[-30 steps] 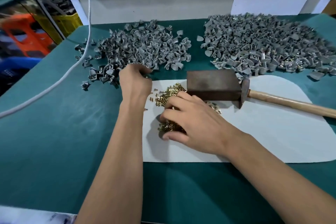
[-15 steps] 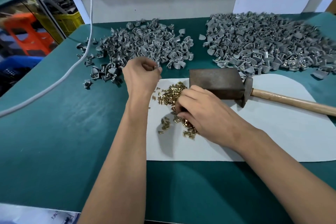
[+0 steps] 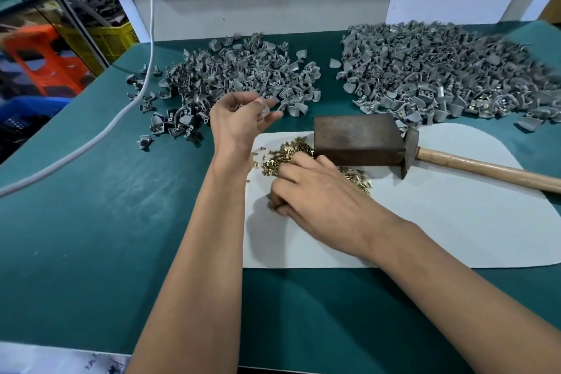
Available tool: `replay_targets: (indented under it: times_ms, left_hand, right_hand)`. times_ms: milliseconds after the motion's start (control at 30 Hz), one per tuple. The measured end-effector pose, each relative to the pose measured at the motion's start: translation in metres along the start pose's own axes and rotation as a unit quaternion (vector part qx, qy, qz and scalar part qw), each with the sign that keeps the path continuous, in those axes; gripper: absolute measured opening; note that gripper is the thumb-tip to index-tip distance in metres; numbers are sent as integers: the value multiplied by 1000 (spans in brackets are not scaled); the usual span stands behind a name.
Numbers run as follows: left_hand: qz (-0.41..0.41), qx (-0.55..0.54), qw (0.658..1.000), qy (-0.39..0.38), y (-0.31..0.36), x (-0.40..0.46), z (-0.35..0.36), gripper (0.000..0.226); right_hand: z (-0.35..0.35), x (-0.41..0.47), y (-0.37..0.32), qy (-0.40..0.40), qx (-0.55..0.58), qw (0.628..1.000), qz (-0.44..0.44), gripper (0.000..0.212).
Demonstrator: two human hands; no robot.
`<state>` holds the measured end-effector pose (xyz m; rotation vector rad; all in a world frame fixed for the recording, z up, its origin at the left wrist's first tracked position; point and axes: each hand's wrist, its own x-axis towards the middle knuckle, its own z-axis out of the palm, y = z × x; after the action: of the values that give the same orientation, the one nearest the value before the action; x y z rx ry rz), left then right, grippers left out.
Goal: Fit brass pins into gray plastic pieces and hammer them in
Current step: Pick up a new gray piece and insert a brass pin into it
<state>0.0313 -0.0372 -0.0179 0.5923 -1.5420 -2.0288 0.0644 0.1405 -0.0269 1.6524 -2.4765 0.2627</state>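
From the head camera, the brass pins are tiny, shiny, headed studs heaped on a white mat against a dark metal block. The right hand rests on the heap, fingers curled and pinching among the pins. The left hand is raised, its fingers pinching a gray plastic piece, blurred. Two piles of small gray curved pieces lie behind on the green counter. A wooden-handled hammer lies beside the block.
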Motion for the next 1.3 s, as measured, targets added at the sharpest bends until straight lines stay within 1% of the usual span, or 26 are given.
replay_targets:
  times_ms: [67,133,200,233,300,367,467,567,767,900,1200,1300]
  left_hand:
    - [-1,-13,1000,-22,1,-1,0,4]
    - [4,6,999,-43,1,-3,1,6]
    - [3,-3,998,-64,1,-6,4,7]
    - [1,-14,997,-78,1,-9,7,7]
    - [-3,-34,993,-114,0,-14,14,11]
    - [-11,-49,987,-152,-1,-20,23,15]
    - [-15,-49,977,-205,-2,-29,34,19]
    - [-15,-26,969,-246,-2,-35,41,24]
    - [-10,5,956,-292,-4,-43,45,28]
    - [0,15,950,-311,-5,-44,45,27]
    - [27,26,944,-329,-7,-44,46,28]
    - [36,29,945,-324,-8,-43,47,28]
  right_hand:
    - [0,-3,6,11,-13,1000,19,15]
    - [-2,-7,12,26,1,999,27,11]
    - [-5,-10,16,57,49,996,40,9]
    - [-6,-11,18,87,87,991,50,9]
    - [-12,-13,25,155,164,971,75,8]
    - [-17,-16,33,216,205,949,105,5]
    - [-23,-21,47,306,190,921,149,8]
    - [-27,-26,58,352,178,902,177,10]
    - [-28,-29,67,372,194,881,219,13]
    - [-25,-29,67,373,238,865,235,14]
    - [-26,-28,66,391,267,845,249,20]
    - [-26,-28,66,394,264,844,252,20]
